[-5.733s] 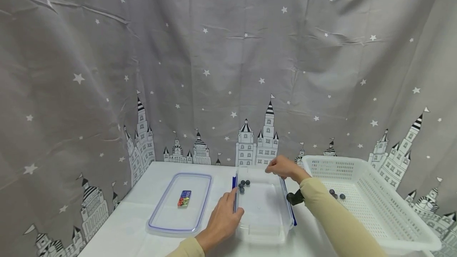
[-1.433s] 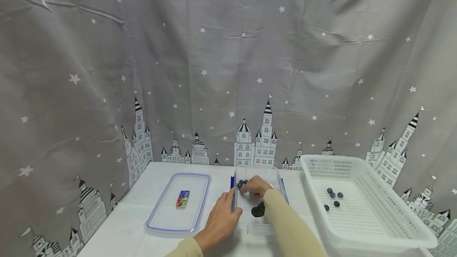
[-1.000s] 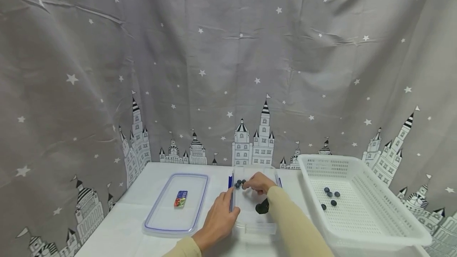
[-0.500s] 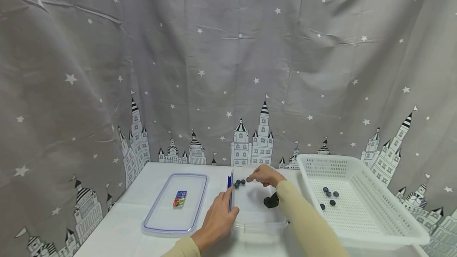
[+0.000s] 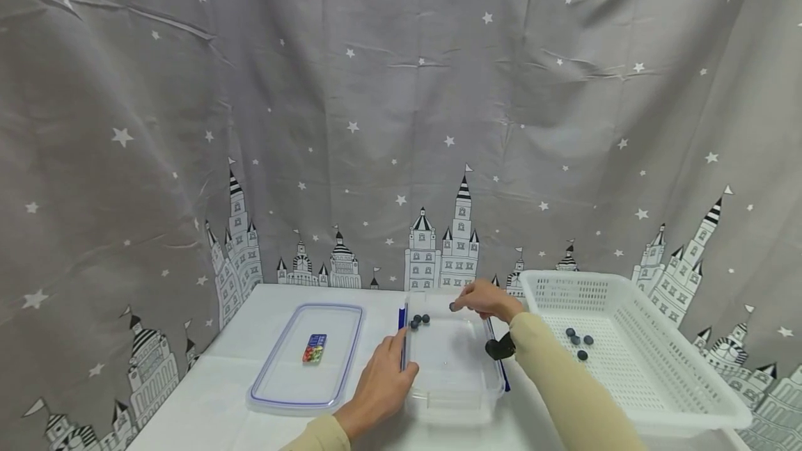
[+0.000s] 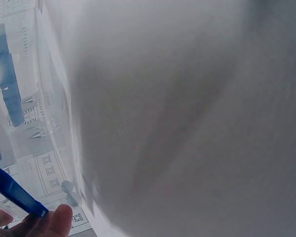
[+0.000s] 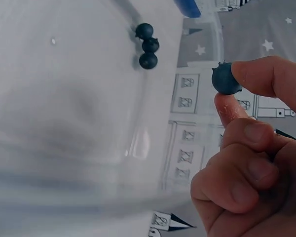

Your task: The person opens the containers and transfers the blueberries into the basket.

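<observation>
A clear plastic container [image 5: 452, 395] with blue side latches sits on the white table. Three blueberries [image 5: 418, 321] lie in its far left corner and also show in the right wrist view as blueberries [image 7: 148, 46]. My right hand [image 5: 454, 306] hovers over the container's far edge. It pinches one blueberry [image 7: 226, 79] between thumb and forefinger. My left hand [image 5: 401, 366] grips the container's left rim beside the blue latch [image 6: 15, 192].
A white slotted basket [image 5: 658, 381] stands at the right, holding three blueberries [image 5: 578, 341]. The container's lid [image 5: 269, 388] lies flat at the left with a small colourful label [image 5: 313, 348] on it. A grey star-and-castle curtain hangs behind the table.
My right hand took one blueberry from the cluster in the container's corner, lifted it and moved right. My left hand stayed on the rim.
</observation>
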`<act>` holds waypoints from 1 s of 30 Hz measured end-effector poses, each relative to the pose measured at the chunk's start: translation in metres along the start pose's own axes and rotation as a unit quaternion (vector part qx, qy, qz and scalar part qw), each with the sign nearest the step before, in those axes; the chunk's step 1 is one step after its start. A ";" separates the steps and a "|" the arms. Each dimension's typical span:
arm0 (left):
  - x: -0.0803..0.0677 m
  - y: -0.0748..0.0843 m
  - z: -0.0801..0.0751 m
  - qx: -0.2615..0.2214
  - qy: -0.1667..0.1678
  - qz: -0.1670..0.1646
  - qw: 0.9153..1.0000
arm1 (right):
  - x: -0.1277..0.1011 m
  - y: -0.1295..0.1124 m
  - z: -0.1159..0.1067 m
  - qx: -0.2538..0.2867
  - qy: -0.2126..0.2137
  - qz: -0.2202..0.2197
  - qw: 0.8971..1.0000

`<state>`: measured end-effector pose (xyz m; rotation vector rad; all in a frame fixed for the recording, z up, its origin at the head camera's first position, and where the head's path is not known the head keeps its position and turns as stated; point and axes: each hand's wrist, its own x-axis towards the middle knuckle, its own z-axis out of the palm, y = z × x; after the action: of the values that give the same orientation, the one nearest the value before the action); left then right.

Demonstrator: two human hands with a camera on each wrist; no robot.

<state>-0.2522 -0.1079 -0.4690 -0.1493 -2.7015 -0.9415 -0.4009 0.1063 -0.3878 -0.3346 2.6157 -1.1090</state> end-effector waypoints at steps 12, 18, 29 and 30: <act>0.001 -0.001 0.000 0.001 -0.004 -0.002 1.000 | -0.025 0.012 -0.042 0.024 -0.035 -0.056 0.998; 0.001 -0.001 0.000 -0.003 -0.001 -0.004 1.000 | -0.037 0.022 -0.058 0.012 -0.019 -0.065 0.998; 0.001 -0.002 0.000 -0.006 0.000 -0.003 1.000 | -0.052 0.053 -0.090 0.017 -0.020 -0.061 0.998; 0.001 -0.002 0.000 -0.007 0.001 -0.002 1.000 | -0.053 0.055 -0.093 0.018 -0.020 -0.061 0.998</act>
<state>-0.2536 -0.1095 -0.4704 -0.1451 -2.6960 -0.9608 -0.3885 0.2223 -0.3574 -0.5079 2.5670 -1.1741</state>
